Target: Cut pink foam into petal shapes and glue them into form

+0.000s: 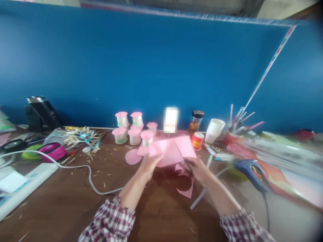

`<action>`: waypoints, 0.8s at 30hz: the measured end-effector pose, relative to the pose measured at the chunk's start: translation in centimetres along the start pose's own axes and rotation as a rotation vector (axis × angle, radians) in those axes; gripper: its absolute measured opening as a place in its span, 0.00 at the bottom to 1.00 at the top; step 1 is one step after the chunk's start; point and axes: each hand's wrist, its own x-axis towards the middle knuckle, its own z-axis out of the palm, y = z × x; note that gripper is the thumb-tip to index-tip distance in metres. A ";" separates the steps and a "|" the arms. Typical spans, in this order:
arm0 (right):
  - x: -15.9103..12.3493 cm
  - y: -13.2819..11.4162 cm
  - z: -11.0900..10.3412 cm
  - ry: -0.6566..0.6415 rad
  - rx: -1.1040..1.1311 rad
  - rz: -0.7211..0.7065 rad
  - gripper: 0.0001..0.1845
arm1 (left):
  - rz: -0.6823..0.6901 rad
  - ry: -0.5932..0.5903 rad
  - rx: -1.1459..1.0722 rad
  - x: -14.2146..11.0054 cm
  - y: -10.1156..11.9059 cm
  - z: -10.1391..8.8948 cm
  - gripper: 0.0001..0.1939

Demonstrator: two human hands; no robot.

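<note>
A sheet of pink paper is raised above the brown table, with my left hand closed on its lower left edge. At the sheet's right side my right hand is wrapped round scissors, their blades against the paper and partly hidden. Curved pink offcuts lie below my right hand. Left of the sheet, a round pink disc rests flat. Several white paper cups with pink disc tops stand behind it, some stacked in two layers.
A lit phone stands at the blue partition. To its right are a jar, a red cup and white cups. A glue gun lies right, a power strip left. A white cable crosses the table.
</note>
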 end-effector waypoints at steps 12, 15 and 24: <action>-0.2 -0.1 -0.4 -0.042 0.102 0.016 0.23 | -0.014 0.008 -0.058 -0.8 1.1 0.8 0.20; -0.2 0.0 -0.5 -0.020 0.115 0.033 0.24 | -0.020 -0.047 -0.057 -0.8 0.9 0.6 0.21; 0.0 0.1 -0.4 0.076 0.146 0.014 0.24 | -0.056 -0.114 0.003 -0.8 0.3 0.4 0.20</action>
